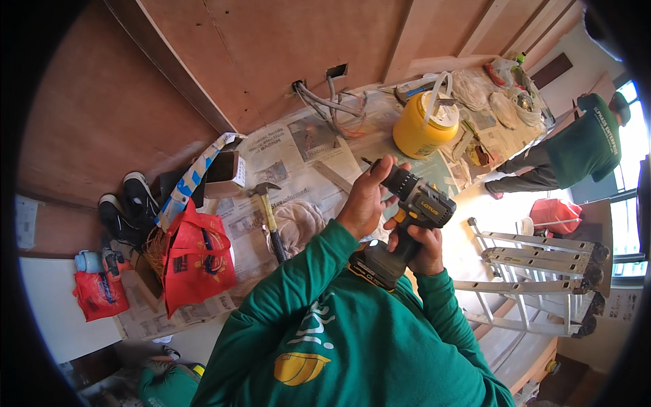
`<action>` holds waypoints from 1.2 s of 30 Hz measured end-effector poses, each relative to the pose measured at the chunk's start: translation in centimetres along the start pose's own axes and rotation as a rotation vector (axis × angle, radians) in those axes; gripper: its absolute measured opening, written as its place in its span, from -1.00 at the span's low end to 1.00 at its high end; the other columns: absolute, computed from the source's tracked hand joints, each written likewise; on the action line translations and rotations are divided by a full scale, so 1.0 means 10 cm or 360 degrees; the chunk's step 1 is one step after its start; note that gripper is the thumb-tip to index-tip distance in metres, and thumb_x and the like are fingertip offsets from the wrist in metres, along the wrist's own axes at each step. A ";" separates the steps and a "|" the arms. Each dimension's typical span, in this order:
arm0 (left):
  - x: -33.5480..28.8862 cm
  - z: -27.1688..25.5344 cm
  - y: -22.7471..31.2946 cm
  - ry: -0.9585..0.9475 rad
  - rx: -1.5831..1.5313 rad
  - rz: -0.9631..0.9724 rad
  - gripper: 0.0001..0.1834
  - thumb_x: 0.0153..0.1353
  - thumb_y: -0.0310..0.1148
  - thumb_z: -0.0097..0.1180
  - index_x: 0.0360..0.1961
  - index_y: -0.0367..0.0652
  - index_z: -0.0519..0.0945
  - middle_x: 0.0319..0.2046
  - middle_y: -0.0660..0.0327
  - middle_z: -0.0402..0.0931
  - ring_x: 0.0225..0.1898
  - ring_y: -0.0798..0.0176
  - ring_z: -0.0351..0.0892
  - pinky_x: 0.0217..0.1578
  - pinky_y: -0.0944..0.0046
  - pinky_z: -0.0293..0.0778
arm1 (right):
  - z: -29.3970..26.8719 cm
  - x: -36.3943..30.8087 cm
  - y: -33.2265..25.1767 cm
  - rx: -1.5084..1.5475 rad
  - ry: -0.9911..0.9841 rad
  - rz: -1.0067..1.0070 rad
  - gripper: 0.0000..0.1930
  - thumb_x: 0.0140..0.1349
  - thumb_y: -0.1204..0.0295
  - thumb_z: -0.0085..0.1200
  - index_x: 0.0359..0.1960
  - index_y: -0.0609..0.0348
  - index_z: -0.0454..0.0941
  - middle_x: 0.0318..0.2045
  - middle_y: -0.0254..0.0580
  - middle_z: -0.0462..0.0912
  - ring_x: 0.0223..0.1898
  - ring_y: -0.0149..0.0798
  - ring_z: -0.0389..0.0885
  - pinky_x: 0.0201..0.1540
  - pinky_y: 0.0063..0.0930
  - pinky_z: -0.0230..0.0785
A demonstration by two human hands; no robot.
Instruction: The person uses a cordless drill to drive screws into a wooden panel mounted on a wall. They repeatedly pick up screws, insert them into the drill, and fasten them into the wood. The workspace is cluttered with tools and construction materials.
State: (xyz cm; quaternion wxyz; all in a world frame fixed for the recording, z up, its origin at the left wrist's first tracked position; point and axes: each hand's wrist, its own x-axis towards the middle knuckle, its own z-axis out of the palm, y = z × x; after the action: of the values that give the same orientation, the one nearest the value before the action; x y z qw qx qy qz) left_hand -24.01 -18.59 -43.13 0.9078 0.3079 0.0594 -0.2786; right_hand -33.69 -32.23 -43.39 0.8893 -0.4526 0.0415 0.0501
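A black and grey cordless drill (430, 205) with yellow accents is held in front of my chest. My right hand (426, 252) is wrapped round its handle, above the battery pack (377, 266). My left hand (366, 203) closes about the drill's front end, fingers and thumb at the ribbed black chuck (401, 182). A thin dark bit (367, 161) sticks out past the left fingertips, pointing up and to the left. Part of the drill's grip is hidden by my fingers.
Newspaper covers the table, bearing a claw hammer (270, 218), a cloth (298, 222), a yellow bucket (413, 132) and red bags (201, 256). Cables (329, 102) hang from the wall panel. On the right are a folded aluminium ladder (532, 271) and a person in green (580, 152); another person (166, 385) is lower left.
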 end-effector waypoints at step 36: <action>-0.06 0.17 0.12 0.0096 -0.0945 0.0545 -0.57 0.41 0.00 0.00 -0.53 -0.02 0.51 -0.54 0.26 0.56 -0.36 0.19 0.64 -0.12 0.03 0.57 | -0.20 0.80 -0.61 -0.1363 -0.1073 -0.0092 -0.51 -0.09 0.45 0.28 -0.04 0.25 0.52 -0.36 0.11 0.64 -0.28 0.17 0.63 -0.16 -0.23 0.47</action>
State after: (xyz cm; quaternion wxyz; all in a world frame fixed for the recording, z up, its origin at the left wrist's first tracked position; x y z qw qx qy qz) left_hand -23.97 -18.54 -40.95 0.9892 0.0437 0.1121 -0.0835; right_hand -25.03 -36.99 -40.67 0.5905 -0.7342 -0.2824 0.1804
